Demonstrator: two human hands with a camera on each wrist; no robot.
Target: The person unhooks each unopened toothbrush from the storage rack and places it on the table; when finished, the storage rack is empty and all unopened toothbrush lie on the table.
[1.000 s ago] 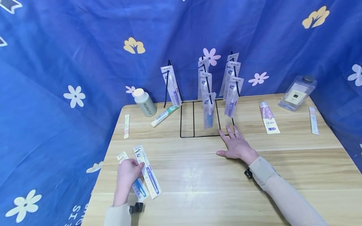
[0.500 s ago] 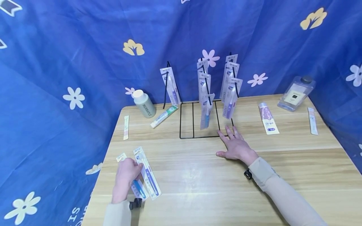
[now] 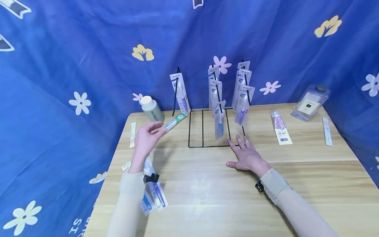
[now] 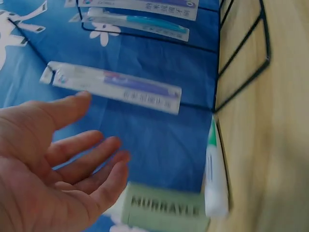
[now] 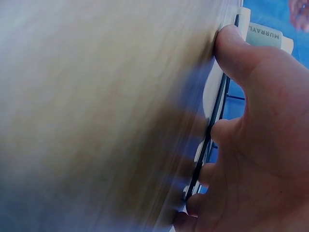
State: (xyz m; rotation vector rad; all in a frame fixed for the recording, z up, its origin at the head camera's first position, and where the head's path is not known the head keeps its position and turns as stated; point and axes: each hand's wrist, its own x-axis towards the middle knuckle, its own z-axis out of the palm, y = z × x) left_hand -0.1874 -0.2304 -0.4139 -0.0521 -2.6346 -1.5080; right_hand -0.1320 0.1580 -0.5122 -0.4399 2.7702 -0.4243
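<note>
My left hand is raised over the table's left side, its fingers loosely bent and holding nothing in the left wrist view. It is nearest to the green-and-white toothpaste tube and the bottle. Partly hidden below my left arm lie a purple packaged toothbrush and a blue packaged toothbrush. My right hand rests spread on the table, fingertips at the front bar of the black wire rack. On the rack's hooks hang several packaged toothbrushes, one on the left hook, others on the middle and right.
A purple-and-white tube, a clear bottle and a thin sachet lie or stand at the right. Another slim sachet lies at the left. A blue patterned cloth hangs behind the wooden table.
My left hand has left the two packaged toothbrushes on the table and moved up and forward towards the toothpaste tube. My right hand stays at the rack. The front middle toothbrush swings slightly.
</note>
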